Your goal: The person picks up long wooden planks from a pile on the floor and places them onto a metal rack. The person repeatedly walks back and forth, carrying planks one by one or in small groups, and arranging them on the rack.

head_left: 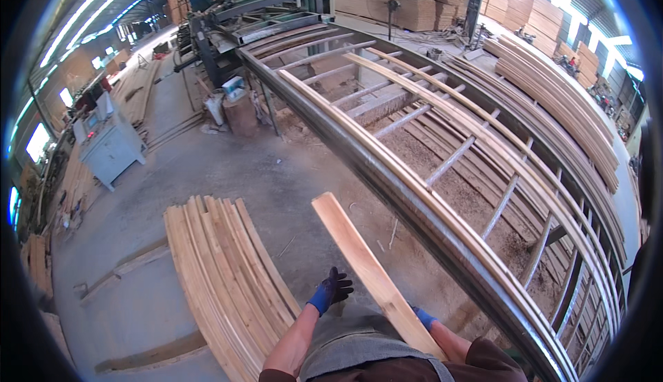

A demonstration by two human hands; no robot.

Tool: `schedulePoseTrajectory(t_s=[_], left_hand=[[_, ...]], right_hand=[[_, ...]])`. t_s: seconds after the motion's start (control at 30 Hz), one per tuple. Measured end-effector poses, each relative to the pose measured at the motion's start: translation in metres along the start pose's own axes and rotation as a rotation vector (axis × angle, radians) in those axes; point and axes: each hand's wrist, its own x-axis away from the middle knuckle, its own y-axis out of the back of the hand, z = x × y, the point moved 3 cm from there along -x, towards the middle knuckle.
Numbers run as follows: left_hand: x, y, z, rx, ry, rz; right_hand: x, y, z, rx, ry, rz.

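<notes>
A long pale wooden board (366,265) slants up in front of me, its near end close to my apron. My right hand (423,317) grips it from its right side; only the blue cuff shows well, and the fingers are hidden behind the wood. My left hand (333,290), in a dark glove with a blue cuff, is off the board, with its fingers apart and nothing in them. Left of that hand lies a stack of long wooden boards (224,265), laid side by side.
A long metal roller frame (387,164) runs along my right, with wooden strips (449,109) lying on it. Timber bearers (141,261) lie under the stack. A grey cabinet (114,144) stands at the far left, and a machine (221,37) at the frame's far end.
</notes>
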Motion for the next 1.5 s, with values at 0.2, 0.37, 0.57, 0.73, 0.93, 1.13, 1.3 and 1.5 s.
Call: schedulePoseTrajectory(t_s=[0.2, 0.37, 0.57, 0.73, 0.93, 1.13, 1.3, 1.5], left_hand=[[-0.131, -0.015, -0.079, 0.422, -0.155, 0.214], [-0.187, 0.031, -0.148, 0.504, -0.23, 0.095], [-0.201, 0.077, -0.276, 0.596, -0.196, 0.135], [-0.217, 0.06, -0.391, 0.666, -0.103, 0.333], [-0.222, -0.008, -0.516, 0.668, -0.111, 0.655], [-0.221, -0.1, -0.597, 0.662, -0.056, 0.948], [-0.241, -0.134, -0.615, 0.707, -0.035, 0.989], [-0.298, -0.116, -0.602, 0.627, 0.031, 0.827]], right_hand=[[-0.129, 0.003, 0.025, -0.047, -0.11, -0.103], [-0.18, -0.027, 0.14, 0.123, -0.102, -0.162], [-0.176, -0.052, 0.308, -0.052, -0.144, -0.052], [-0.179, -0.02, 0.274, 0.068, -0.159, -0.183], [-0.182, 0.029, 0.457, 0.34, -0.106, -0.405], [-0.205, 0.105, 0.497, 0.33, -0.074, -0.473], [-0.21, 0.143, 0.515, 0.368, -0.117, -0.54], [-0.216, 0.168, 0.551, 0.393, -0.185, -0.485]])
